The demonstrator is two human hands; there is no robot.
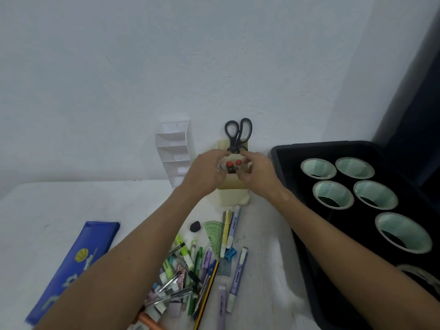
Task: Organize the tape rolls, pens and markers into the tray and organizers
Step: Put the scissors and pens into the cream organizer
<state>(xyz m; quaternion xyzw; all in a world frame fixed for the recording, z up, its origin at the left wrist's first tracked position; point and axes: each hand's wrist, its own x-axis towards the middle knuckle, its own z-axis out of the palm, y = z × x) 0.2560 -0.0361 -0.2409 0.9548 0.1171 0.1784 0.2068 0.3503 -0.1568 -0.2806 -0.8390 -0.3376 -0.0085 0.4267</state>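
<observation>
Two red-capped markers [233, 163] are seen upright in the cream pen holder [234, 186], which stands at the back of the white table [47, 210] against the wall. The left hand [206, 171] and the right hand [258, 171] are both held at the holder's top, fingers curled around the markers; whether each is actually gripped cannot be told. Black scissors [238, 133] are lodged in the holder's rear slot, handles up. A white tiered organizer [175, 151] is noted just left of the holder. Loose pens and markers [190, 270] are piled on the table nearer the person, with a green protractor [215, 234], a blue sharpener [230, 254] and a black eraser [195, 226]. A blue pencil case [71, 265] lies at the left. Tape rolls [333, 194] are set in the black tray [309, 270] at the right.
</observation>
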